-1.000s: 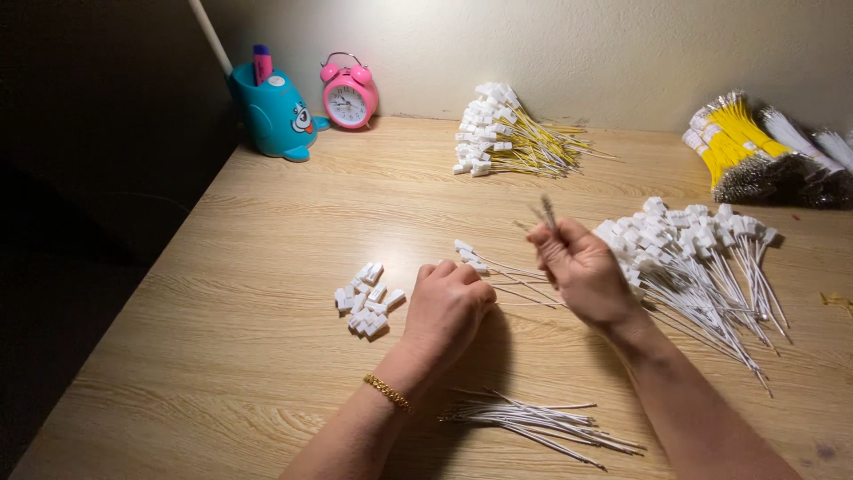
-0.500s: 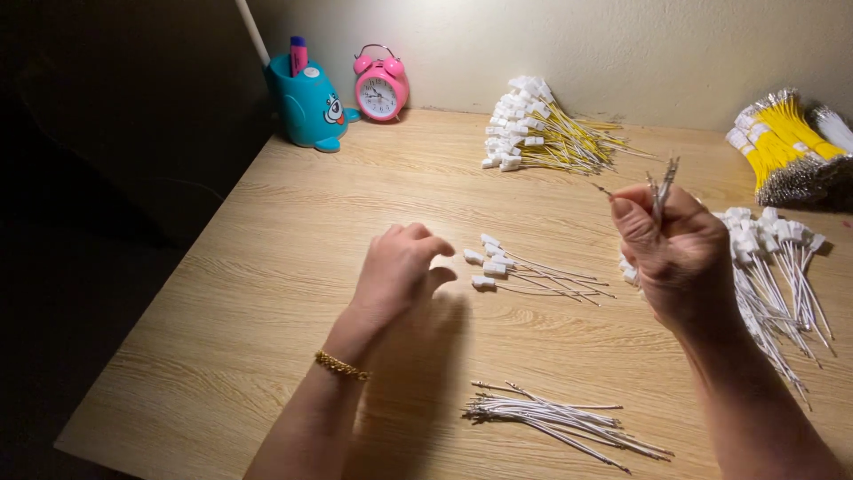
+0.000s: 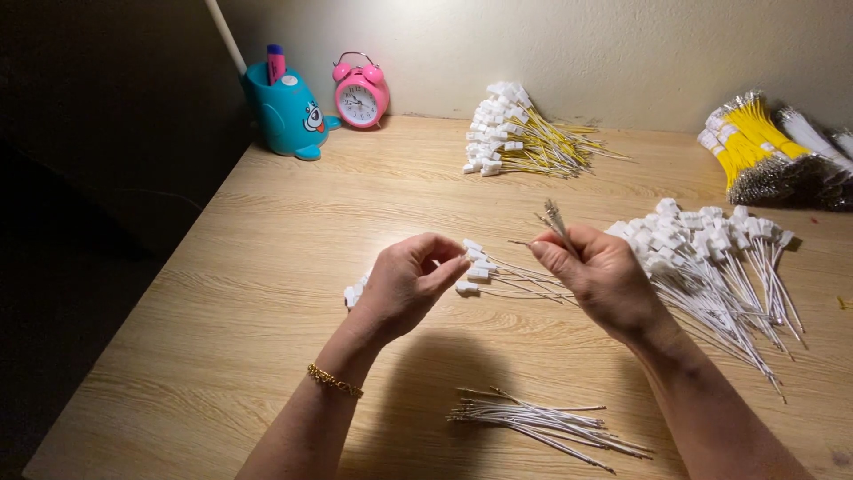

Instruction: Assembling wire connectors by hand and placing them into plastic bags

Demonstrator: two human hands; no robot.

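White wires (image 3: 558, 222) stood pinched in the right hand (image 3: 597, 277), their stripped ends pointing up above the fingers, just over the tabletop (image 3: 267, 267). That grip was closed around the thin bundle. The left hand (image 3: 404, 286) hovered near it, thumb and forefinger brought together; whether something small sat between them could not be told. A gold bracelet (image 3: 335, 380) circled the left wrist.

Compared with half a second before, the hands had come closer together: the left hand had turned its fingertips toward the right, and the right hand had dropped lower and moved in toward the middle of the tabletop. A second before, the left hand had lain lower, next to the small white connectors (image 3: 355, 292), which now showed only partly behind it.

Between the hands lay a few connector-tipped wires (image 3: 498, 271). To the right spread a large heap of white wires with connectors (image 3: 711, 258). Near the front edge lay a loose bundle of bare white wires (image 3: 542, 422). At the back sat a pile of yellow wires with white connectors (image 3: 520, 142), a yellow bundle (image 3: 751, 147) at the far right, a pink alarm clock (image 3: 360, 93) and a teal pen holder (image 3: 286, 111).
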